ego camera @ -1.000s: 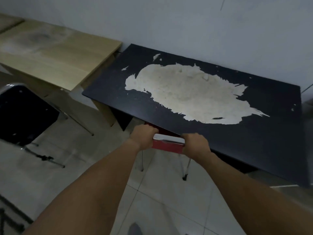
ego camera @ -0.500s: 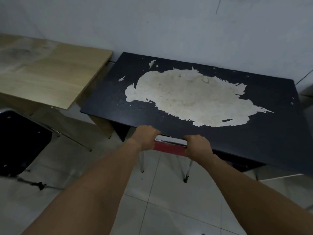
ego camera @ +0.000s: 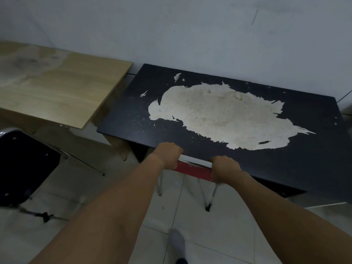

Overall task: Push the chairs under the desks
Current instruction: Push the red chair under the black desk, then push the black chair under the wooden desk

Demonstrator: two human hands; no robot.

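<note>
I see my left hand (ego camera: 168,156) and my right hand (ego camera: 226,169) both closed around the top of the backrest of the red chair (ego camera: 194,168). The chair is at the near edge of the black table (ego camera: 314,164), its seat hidden under the tabletop. A black chair (ego camera: 24,164) stands apart before the wooden table (ego camera: 62,92) on the left.

The black bench (ego camera: 314,159) top lies bare and open up to the wall (ego camera: 190,35) behind it. Its front edge stands just over the red chair (ego camera: 194,169) back, leaving almost no gap there. A narrow gap separates it from the wooden bench (ego camera: 57,88). A black chair (ego camera: 22,164) blocks the floor (ego camera: 114,187) at left.
</note>
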